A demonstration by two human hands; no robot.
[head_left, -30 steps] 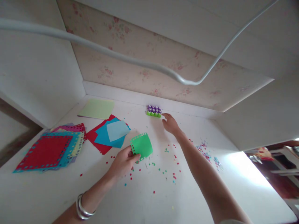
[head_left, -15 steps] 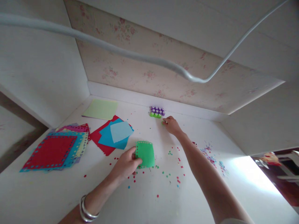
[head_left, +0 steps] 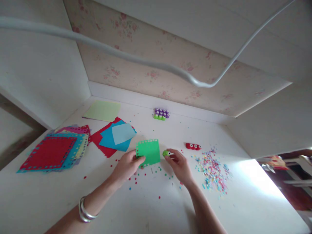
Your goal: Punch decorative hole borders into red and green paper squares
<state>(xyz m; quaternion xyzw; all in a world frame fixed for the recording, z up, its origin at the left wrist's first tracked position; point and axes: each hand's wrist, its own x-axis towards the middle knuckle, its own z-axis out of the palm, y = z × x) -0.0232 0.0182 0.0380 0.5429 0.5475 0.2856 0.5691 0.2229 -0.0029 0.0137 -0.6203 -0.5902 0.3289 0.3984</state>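
Observation:
A green square of paper [head_left: 149, 152], with punched holes along its top, left and bottom edges, is pinched by my left hand [head_left: 130, 164] at its lower left. My right hand [head_left: 179, 164] holds a small green craft punch [head_left: 166, 153] between thumb and fingers, just right of the paper and apart from it. Several purple craft punches [head_left: 162, 112] stand in rows near the wall, with three green craft punches [head_left: 159, 117] in front of them. Three red craft punches [head_left: 193, 146] sit in a row beyond my right hand.
A stack of punched coloured sheets [head_left: 51, 151] lies at left, near overlapping red and blue sheets [head_left: 107, 139] and pale green paper [head_left: 104, 110]. A pile of confetti [head_left: 212, 172] lies at right; loose bits are scattered under my hands. A white cable [head_left: 136, 60] crosses above.
My right hand has come back from the punches near the wall towards the green paper, bringing a green craft punch. The red punches and confetti pile are now uncovered. The left hand keeps its hold.

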